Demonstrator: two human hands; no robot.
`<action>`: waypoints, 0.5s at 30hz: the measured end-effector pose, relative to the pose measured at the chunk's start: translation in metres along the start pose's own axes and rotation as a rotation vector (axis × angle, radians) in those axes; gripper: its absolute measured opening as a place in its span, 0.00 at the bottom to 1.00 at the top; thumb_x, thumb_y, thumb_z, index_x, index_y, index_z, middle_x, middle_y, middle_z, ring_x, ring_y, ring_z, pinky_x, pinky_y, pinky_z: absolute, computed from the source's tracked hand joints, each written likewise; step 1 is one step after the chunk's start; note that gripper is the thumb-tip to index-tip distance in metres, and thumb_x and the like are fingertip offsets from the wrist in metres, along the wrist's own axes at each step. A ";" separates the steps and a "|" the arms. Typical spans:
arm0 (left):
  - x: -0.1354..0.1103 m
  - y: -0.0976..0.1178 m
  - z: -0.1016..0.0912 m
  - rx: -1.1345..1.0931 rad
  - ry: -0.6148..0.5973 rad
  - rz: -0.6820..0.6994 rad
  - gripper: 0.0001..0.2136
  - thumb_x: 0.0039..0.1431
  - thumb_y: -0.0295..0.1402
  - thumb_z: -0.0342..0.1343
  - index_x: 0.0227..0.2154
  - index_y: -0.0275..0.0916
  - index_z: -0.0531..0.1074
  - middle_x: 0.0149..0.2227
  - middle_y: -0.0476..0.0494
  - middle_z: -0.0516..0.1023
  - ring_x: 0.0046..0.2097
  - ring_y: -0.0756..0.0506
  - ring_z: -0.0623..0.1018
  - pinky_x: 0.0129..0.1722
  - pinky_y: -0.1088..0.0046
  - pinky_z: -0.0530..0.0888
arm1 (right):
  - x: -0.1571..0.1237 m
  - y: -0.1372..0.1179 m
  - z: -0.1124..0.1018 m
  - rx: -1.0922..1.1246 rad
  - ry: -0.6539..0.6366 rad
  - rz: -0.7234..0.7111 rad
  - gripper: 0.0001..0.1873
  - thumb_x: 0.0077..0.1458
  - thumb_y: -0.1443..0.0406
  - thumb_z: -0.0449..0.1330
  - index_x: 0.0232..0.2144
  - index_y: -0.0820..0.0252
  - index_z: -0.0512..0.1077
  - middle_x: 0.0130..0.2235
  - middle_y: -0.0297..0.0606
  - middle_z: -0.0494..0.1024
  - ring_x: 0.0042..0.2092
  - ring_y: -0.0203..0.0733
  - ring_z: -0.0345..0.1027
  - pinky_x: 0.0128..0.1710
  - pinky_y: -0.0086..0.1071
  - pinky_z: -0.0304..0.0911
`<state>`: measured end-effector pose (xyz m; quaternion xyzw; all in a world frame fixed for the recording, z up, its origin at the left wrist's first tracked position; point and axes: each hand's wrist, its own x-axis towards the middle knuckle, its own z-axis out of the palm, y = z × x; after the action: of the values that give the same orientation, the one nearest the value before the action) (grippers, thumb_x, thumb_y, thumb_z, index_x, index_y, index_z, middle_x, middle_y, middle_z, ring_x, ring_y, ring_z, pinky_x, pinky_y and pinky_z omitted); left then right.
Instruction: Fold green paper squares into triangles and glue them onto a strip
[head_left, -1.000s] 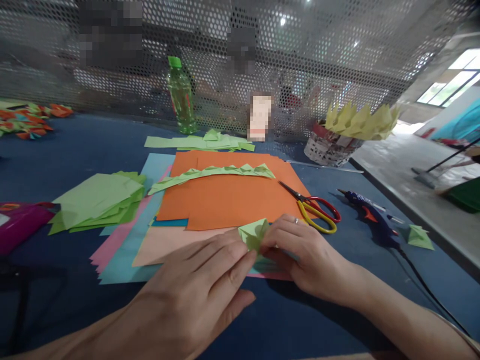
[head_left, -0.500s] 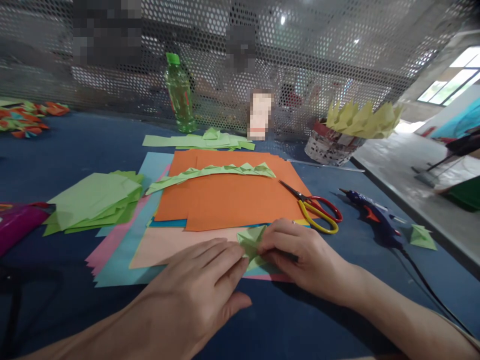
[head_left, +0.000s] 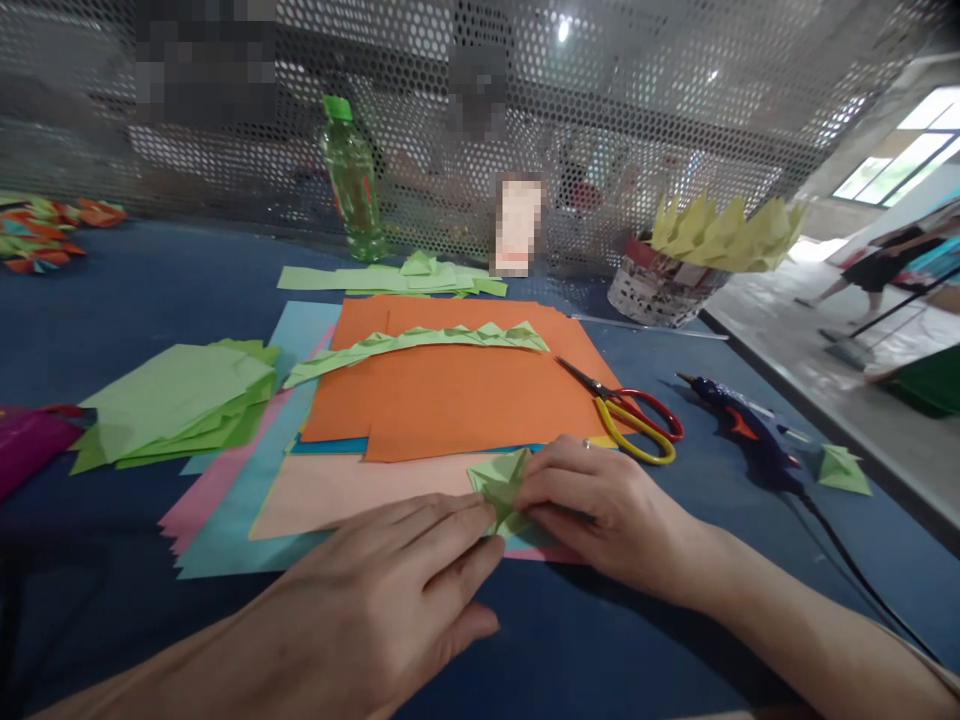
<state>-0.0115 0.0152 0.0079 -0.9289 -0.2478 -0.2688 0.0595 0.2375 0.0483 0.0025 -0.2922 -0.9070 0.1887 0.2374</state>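
One folded green paper [head_left: 496, 474] under the left hand [head_left: 397, 585] and in the right hand [head_left: 600, 505], toward the front edge of the table [head_left: 600, 640].
It lies on the near margin of a stack of coloured sheets [head_left: 450, 400]; the right fingers pinch its right side, while the left fingers rest flat and outstretched over its lower left, thumb free. A pleated green strip [head_left: 420, 341] crosses the stack, scissors [head_left: 637, 425] overlap its right side, and a glue gun [head_left: 750, 430] and a second folded piece [head_left: 844, 470] sit toward the table's right edge. Green sheets [head_left: 172, 400] are piled leftward; a bottle [head_left: 351, 185] stands by the far edge.
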 end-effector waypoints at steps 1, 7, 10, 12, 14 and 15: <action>0.000 -0.001 0.000 -0.006 -0.012 0.004 0.20 0.77 0.36 0.40 0.44 0.37 0.79 0.45 0.46 0.83 0.46 0.46 0.81 0.47 0.70 0.76 | 0.000 0.001 0.000 0.002 0.005 -0.009 0.10 0.66 0.72 0.56 0.43 0.60 0.76 0.42 0.38 0.78 0.43 0.38 0.71 0.44 0.31 0.67; 0.000 -0.002 -0.004 -0.029 -0.061 0.003 0.19 0.76 0.37 0.41 0.45 0.38 0.79 0.46 0.45 0.82 0.48 0.45 0.80 0.49 0.70 0.77 | -0.001 0.002 -0.006 -0.034 0.013 -0.098 0.12 0.65 0.74 0.55 0.43 0.60 0.77 0.43 0.39 0.80 0.43 0.36 0.73 0.42 0.29 0.68; -0.002 -0.003 -0.004 -0.046 -0.096 -0.004 0.18 0.76 0.37 0.43 0.47 0.39 0.78 0.47 0.46 0.82 0.50 0.45 0.80 0.51 0.69 0.77 | -0.002 0.001 -0.009 -0.103 -0.023 -0.124 0.08 0.67 0.68 0.57 0.42 0.60 0.77 0.44 0.40 0.80 0.42 0.38 0.74 0.41 0.30 0.69; -0.003 -0.003 -0.003 -0.041 -0.102 0.005 0.17 0.76 0.37 0.43 0.49 0.39 0.77 0.48 0.46 0.82 0.51 0.44 0.80 0.52 0.68 0.76 | -0.001 0.000 -0.010 -0.142 -0.037 -0.144 0.07 0.66 0.64 0.60 0.41 0.61 0.77 0.43 0.40 0.80 0.41 0.38 0.74 0.41 0.31 0.69; -0.004 -0.003 -0.002 -0.017 -0.079 0.013 0.17 0.76 0.36 0.43 0.51 0.38 0.76 0.49 0.45 0.82 0.51 0.44 0.79 0.51 0.68 0.76 | -0.001 -0.001 -0.010 -0.170 -0.042 -0.165 0.08 0.66 0.62 0.61 0.41 0.61 0.76 0.43 0.39 0.80 0.41 0.38 0.74 0.43 0.31 0.69; -0.004 -0.002 -0.001 -0.003 -0.063 0.017 0.17 0.76 0.36 0.43 0.52 0.37 0.76 0.49 0.44 0.82 0.50 0.44 0.80 0.51 0.68 0.76 | 0.000 -0.001 -0.010 -0.182 -0.042 -0.176 0.08 0.66 0.63 0.61 0.40 0.61 0.76 0.43 0.39 0.80 0.41 0.38 0.74 0.43 0.31 0.69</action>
<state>-0.0163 0.0153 0.0063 -0.9390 -0.2413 -0.2394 0.0526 0.2425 0.0491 0.0110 -0.2279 -0.9473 0.0902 0.2064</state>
